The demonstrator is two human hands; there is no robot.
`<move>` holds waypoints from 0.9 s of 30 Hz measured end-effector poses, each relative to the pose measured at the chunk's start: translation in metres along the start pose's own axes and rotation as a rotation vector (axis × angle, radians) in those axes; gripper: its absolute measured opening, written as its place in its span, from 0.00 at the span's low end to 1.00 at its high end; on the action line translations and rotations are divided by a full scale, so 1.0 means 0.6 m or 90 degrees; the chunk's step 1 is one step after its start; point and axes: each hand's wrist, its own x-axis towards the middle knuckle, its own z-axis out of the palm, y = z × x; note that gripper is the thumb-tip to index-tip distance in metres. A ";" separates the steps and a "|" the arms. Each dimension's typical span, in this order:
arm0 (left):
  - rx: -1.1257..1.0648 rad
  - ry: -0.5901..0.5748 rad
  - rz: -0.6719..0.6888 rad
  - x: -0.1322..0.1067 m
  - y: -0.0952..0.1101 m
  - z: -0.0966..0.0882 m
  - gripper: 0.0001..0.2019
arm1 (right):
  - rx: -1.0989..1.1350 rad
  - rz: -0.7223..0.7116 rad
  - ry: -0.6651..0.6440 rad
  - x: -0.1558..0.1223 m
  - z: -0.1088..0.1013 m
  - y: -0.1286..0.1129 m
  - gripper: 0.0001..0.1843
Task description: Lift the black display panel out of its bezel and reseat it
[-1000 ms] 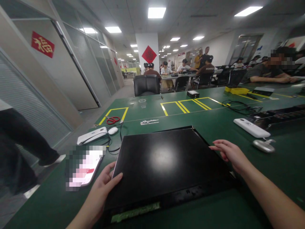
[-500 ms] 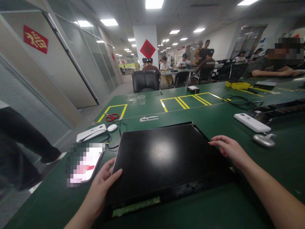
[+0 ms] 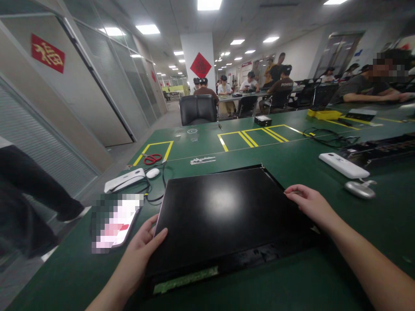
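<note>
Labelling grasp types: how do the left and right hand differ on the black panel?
Grip: left hand clasps the black panel at its left edge, thumb on top; right hand lies palm down over the right edge. Position: left hand sits near the front corner, right hand farther back. Both touch the panel.

The table [image 3: 292,160] is dark green, marked with yellow tape rectangles [image 3: 249,138]. The panel [image 3: 223,216] is glossy black with a pale glare spot, and a light green strip [image 3: 184,280] runs along its near edge. The scissors [image 3: 152,159] have red handles. One mouse [image 3: 152,173] is white, the other mouse [image 3: 359,189] silver-grey. The chair [image 3: 198,109] is black. A red diamond sign [image 3: 201,65] hangs on the white pillar [image 3: 197,47]. The wall sign [image 3: 47,53] is red with a gold character.
</note>
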 end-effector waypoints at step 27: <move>0.069 -0.022 0.009 0.006 -0.004 -0.007 0.34 | -0.200 -0.093 -0.047 -0.001 -0.007 0.003 0.15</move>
